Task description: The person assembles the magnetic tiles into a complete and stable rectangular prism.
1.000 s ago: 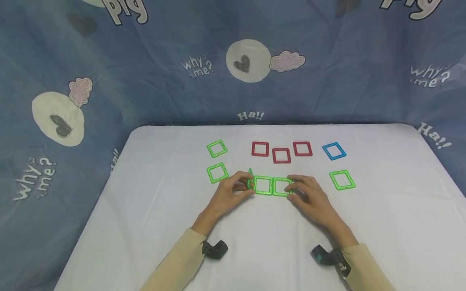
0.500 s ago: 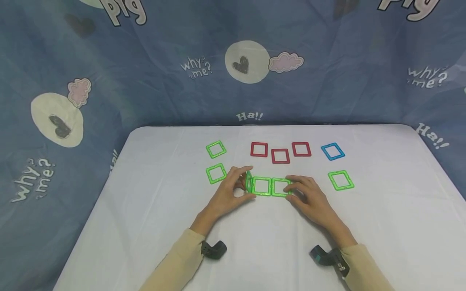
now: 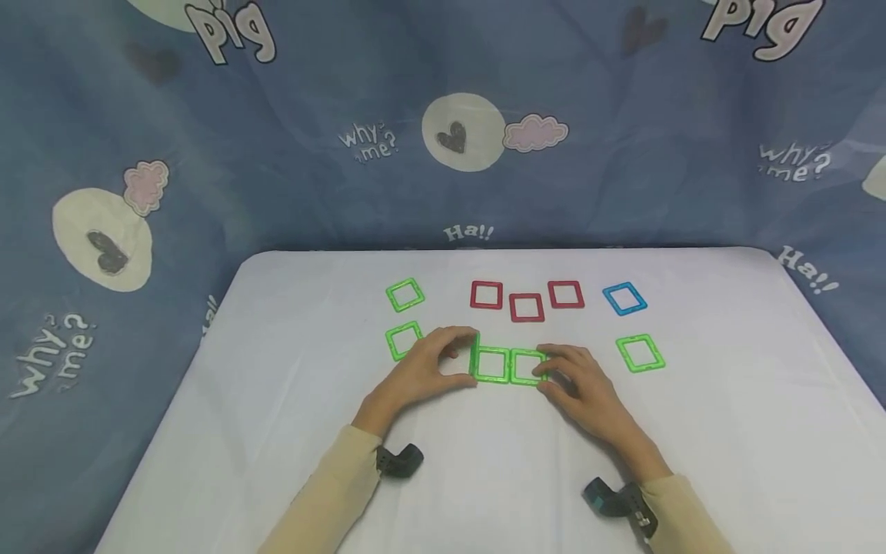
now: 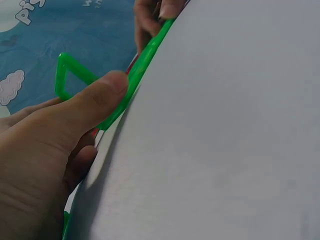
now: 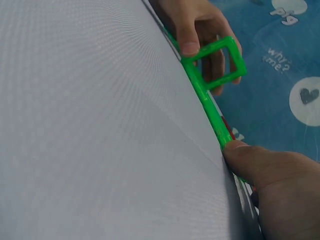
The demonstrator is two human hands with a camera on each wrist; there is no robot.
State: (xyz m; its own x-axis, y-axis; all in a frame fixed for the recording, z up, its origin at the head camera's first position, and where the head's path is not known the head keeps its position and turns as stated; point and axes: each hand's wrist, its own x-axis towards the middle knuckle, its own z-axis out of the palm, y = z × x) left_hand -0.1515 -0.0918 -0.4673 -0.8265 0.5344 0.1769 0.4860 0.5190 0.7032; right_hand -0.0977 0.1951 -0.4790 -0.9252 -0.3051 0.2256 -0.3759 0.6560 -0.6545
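Note:
Two green square-frame magnetic tiles lie flat and edge to edge on the white table: a left tile (image 3: 492, 379) and a right tile (image 3: 524, 382). A third green tile (image 5: 238, 59) stands upright along the left tile's outer edge, seen nearly edge-on in the head view. My left hand (image 3: 428, 368) spans this upright tile, thumb at its near bottom corner and index finger at its far top; the other fingers are partly hidden. My right hand (image 3: 584, 390) pinches the right tile's outer end, thumb at the near edge and fingers at the far side.
Three red tiles (image 3: 527, 320) and a blue tile (image 3: 624, 312) lie farther back. Loose green tiles lie at left, one of them (image 3: 404, 295) behind the other, and one at right (image 3: 641, 368). A printed blue cloth (image 3: 311, 200) hangs behind the table.
The left-hand tile has come from mostly hidden and leaning to standing upright. My left index finger lifted, then settled at its top. My right hand keeps its hold. The head view has tilted up slightly.

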